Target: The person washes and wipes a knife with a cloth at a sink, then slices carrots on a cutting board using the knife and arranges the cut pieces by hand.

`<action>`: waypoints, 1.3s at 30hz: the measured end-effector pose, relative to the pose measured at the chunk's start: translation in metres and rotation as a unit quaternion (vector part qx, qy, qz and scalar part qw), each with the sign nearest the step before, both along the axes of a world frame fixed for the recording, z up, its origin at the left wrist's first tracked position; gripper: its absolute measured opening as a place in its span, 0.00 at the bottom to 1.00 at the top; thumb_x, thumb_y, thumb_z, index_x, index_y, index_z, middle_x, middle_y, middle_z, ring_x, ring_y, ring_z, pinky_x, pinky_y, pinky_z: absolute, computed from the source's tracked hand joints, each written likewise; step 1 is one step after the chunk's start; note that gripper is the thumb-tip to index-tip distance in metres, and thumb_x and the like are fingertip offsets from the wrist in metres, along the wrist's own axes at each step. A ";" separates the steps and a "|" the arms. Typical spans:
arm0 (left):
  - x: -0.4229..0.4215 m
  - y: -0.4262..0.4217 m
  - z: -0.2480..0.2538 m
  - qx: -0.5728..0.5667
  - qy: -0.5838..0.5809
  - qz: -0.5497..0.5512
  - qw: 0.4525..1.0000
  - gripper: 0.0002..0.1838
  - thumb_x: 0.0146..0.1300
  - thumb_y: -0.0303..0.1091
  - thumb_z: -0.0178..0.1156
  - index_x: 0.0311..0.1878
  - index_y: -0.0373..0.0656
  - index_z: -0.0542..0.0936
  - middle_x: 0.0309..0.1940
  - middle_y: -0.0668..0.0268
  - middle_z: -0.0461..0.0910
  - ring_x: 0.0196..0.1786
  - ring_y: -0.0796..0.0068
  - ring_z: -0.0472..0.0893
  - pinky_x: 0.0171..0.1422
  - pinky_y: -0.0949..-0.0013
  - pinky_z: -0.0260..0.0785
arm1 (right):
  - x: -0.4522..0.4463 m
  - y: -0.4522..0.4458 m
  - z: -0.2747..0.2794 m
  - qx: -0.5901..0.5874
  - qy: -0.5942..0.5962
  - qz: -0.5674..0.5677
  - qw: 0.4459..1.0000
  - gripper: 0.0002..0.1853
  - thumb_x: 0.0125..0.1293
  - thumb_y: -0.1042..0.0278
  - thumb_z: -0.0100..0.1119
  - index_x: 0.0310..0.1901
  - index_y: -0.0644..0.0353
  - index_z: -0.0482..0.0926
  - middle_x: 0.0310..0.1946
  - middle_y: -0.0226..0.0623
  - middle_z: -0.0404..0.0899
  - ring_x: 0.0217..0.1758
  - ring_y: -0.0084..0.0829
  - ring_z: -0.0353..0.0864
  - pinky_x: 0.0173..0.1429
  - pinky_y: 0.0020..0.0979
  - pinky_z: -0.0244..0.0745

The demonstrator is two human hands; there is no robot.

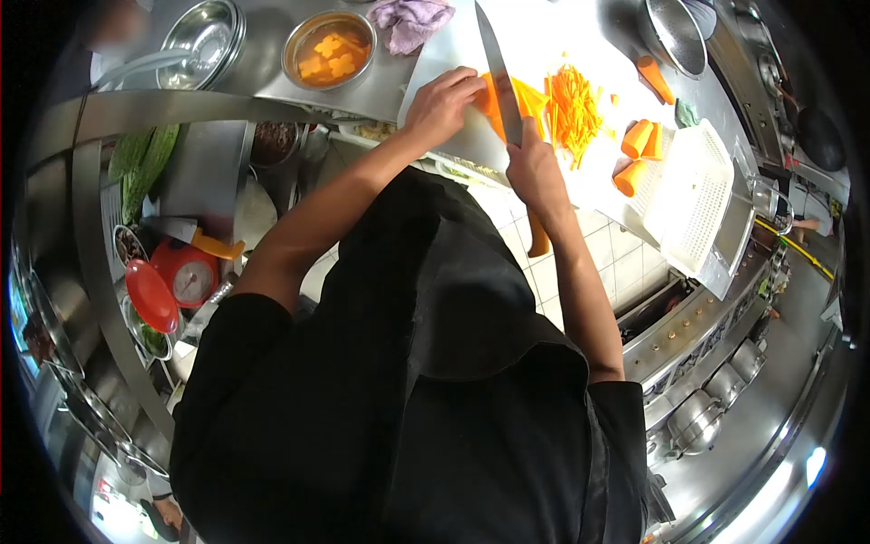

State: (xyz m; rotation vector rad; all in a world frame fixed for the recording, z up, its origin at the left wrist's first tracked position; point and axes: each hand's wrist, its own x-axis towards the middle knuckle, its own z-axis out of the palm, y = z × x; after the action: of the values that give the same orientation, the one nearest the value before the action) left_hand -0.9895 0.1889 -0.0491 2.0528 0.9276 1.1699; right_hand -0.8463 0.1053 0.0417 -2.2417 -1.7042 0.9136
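My right hand (536,177) is wrapped around the wooden handle of a large kitchen knife (494,63), its blade pointing away from me over the white cutting board (441,65). Thin orange carrot slices (490,107) lie against and under the blade. On their left side, the curled fingers of my left hand (444,107) press and hold them; the fingertips are partly hidden. Right of the blade is a pile of carrot shreds (576,113). Farther right are several thick carrot chunks (638,140) and a longer carrot piece (654,80).
A white perforated basket (696,195) stands at the board's right, below a dark pan (675,36). Behind-left are a bowl of flower-shaped carrot pieces (328,50), a purple cloth (410,22) and stacked metal bowls (203,43). A red scale (188,276) and yellow-handled knife (217,243) sit lower left.
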 end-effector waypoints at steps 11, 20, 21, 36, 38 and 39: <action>0.003 0.001 -0.003 -0.005 0.006 -0.002 1.000 0.12 0.58 0.21 0.55 0.46 0.40 0.77 0.40 0.59 0.76 0.41 0.55 0.77 0.42 0.63 0.69 | -0.004 -0.014 0.010 -0.022 -0.041 0.035 0.998 0.13 0.60 0.77 0.50 0.45 0.66 0.62 0.27 0.63 0.77 0.34 0.61 0.78 0.41 0.54 0.72; 0.003 0.000 -0.001 0.005 0.002 0.011 1.000 0.13 0.55 0.19 0.55 0.44 0.39 0.77 0.40 0.62 0.77 0.41 0.58 0.78 0.42 0.64 0.72 | -0.005 -0.030 0.007 -0.015 -0.024 0.039 0.999 0.12 0.57 0.80 0.47 0.43 0.65 0.63 0.24 0.61 0.77 0.32 0.60 0.78 0.37 0.54 0.72; 0.003 0.001 0.000 0.027 0.005 0.022 0.999 0.13 0.53 0.19 0.57 0.42 0.40 0.78 0.38 0.65 0.78 0.41 0.60 0.79 0.42 0.64 0.73 | -0.006 -0.027 0.003 0.002 -0.020 0.037 0.999 0.12 0.57 0.80 0.47 0.44 0.66 0.63 0.24 0.62 0.77 0.32 0.61 0.78 0.37 0.54 0.72; 0.001 0.001 0.002 -0.001 0.012 0.008 1.000 0.13 0.52 0.20 0.57 0.43 0.41 0.77 0.37 0.65 0.77 0.39 0.60 0.79 0.39 0.64 0.73 | -0.005 0.013 -0.004 -0.020 -0.001 0.009 1.000 0.15 0.60 0.76 0.53 0.46 0.70 0.62 0.28 0.68 0.76 0.38 0.65 0.76 0.42 0.55 0.69; 0.002 0.001 -0.001 -0.013 0.006 0.005 1.000 0.12 0.55 0.21 0.56 0.44 0.42 0.77 0.38 0.62 0.77 0.40 0.57 0.78 0.40 0.63 0.72 | -0.003 0.011 0.000 -0.018 -0.014 0.018 1.000 0.14 0.61 0.76 0.53 0.45 0.69 0.62 0.28 0.68 0.76 0.38 0.65 0.76 0.43 0.55 0.69; 0.003 0.001 -0.002 -0.027 0.000 0.003 1.000 0.12 0.58 0.22 0.55 0.45 0.42 0.77 0.39 0.59 0.77 0.40 0.54 0.78 0.41 0.63 0.71 | -0.002 0.008 0.002 -0.019 -0.026 0.027 0.999 0.14 0.61 0.75 0.53 0.45 0.69 0.62 0.29 0.68 0.76 0.38 0.66 0.76 0.43 0.55 0.69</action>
State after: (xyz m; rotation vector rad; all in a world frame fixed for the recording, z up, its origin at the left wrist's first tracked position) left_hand -0.9866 0.1900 -0.0515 2.0084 0.9564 1.1349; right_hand -0.8487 0.1136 0.0434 -2.2722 -1.7940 0.9133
